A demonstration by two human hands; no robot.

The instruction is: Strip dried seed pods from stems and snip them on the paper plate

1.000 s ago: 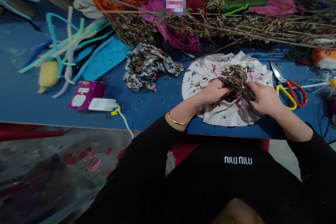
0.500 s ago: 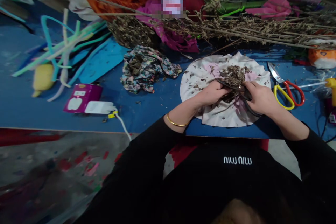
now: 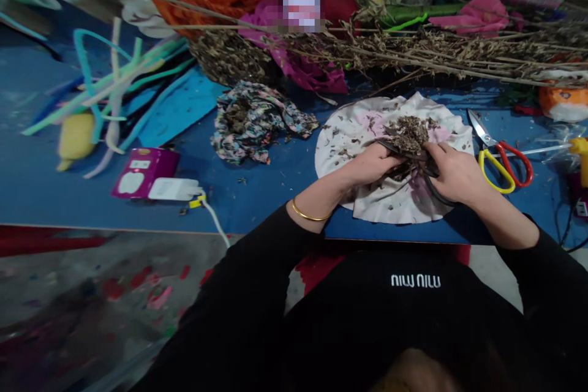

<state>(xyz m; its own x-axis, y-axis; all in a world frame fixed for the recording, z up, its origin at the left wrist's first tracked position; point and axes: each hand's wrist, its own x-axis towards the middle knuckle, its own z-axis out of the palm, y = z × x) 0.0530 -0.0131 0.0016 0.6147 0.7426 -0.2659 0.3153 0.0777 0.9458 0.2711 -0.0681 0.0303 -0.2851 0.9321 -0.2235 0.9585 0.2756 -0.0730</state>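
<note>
A round white and pink cloth (image 3: 337, 141) lies spread near the table's front edge, scattered with crumbled dried leaves. Over its middle is a small heap of dry brown leaves (image 3: 408, 131). Just in front of that heap, my left hand (image 3: 379, 162) is closed on a dark, thin, strip-like piece. My right hand (image 3: 452, 171) pinches the same dark piece (image 3: 441, 195) from the other side, and part of it curves down below my fingers onto the cloth. Whether it is cloth or a band, I cannot tell; my fingers hide much of it.
Scissors (image 3: 498, 156) with red and yellow handles lie right of the cloth. To its left are a crumpled floral cloth (image 3: 257, 119) and a purple box (image 3: 147, 168) with a white plug. Dried stalks (image 3: 441, 52) stretch across the back. Coloured foam-like strips (image 3: 114, 79) are far left.
My right hand and forearm have shifted very slightly. Both hands keep their hold on the dark piece, and the leaf heap looks a little higher between them.
</note>
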